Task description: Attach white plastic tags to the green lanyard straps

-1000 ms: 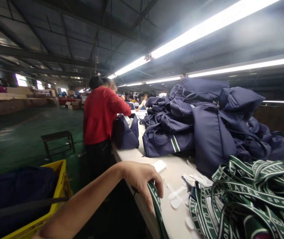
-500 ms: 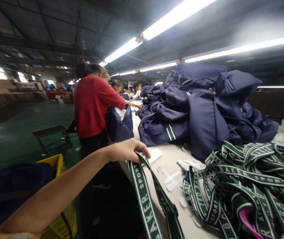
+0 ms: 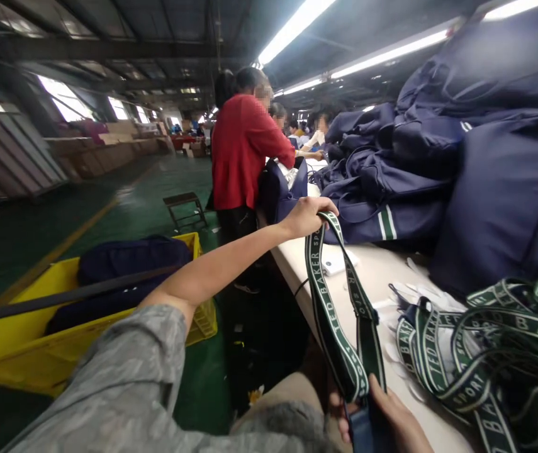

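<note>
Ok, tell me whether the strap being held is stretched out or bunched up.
Stretched out. The strap runs as a doubled loop from the left hand down to the right hand, clear of the strap pile.

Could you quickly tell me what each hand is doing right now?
Left hand: closed on the green woven strap with white lettering.
Right hand: gripping that strap's lower end.

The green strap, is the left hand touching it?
Touching. The head view shows the left hand closed over the top loop of the green strap, holding it up above the table edge; the right hand grips its lower end.
</note>
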The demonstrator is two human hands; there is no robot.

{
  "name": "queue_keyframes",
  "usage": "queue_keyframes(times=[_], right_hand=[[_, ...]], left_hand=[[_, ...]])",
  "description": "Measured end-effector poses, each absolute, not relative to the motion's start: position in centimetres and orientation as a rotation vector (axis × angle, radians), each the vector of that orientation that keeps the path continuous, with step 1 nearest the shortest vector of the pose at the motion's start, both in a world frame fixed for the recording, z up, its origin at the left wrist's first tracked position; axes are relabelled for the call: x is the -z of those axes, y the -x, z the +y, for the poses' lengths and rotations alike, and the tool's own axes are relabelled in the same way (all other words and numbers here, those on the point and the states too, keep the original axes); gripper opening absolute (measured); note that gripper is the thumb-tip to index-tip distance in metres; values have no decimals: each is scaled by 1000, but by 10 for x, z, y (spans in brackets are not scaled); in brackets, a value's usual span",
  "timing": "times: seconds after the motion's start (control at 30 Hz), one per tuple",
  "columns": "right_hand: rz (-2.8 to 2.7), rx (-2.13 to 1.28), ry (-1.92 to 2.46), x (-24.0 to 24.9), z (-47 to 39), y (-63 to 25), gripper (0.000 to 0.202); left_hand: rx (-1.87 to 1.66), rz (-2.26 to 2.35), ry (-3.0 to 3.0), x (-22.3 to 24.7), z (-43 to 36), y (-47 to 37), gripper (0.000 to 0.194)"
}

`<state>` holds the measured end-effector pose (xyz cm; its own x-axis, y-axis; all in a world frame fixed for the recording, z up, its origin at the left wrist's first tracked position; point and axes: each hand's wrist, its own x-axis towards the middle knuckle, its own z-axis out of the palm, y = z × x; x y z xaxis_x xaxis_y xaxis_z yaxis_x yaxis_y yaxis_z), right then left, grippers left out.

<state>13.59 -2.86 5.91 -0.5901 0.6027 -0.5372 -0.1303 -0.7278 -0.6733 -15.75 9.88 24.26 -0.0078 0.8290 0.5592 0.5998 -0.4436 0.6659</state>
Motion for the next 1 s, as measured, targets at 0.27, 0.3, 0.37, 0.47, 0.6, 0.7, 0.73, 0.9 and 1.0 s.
queue_keyframes(times=[0.27,0.3,0.37,0.47,0.6,0.7,0.73,0.9,1.0], right_hand=[[-1008,-2247,699,-58,-8,-127,51],[-1057,-2198,676,-58,-4,-127,48],[-1181,-2079,660,-60,3,-127,41],[-1477,-1773,683,-67,10,-129,37],[-1845,-1307,735,-73,14,-131,47],[-2137,-913,935,-75,11,-130,65],[-2229,-735,1039,-75,9,-129,71],[-2353,-70,1447,-71,8,-122,64],[-2368,52,1473,-69,11,-124,64]], left_hand=[[-1474,1604,-1958,-261,99,150,22],[-1470,1651,-1971,-264,101,151,21],[-1455,1693,-1939,-268,106,152,18],[-1392,1744,-1736,-270,111,150,21],[-1335,1737,-1458,-267,116,142,33],[-1345,1761,-1382,-264,121,138,40],[-1353,1778,-1377,-263,123,138,41],[-1398,1884,-1527,-259,132,146,30],[-1334,1906,-1658,-257,130,152,25]])
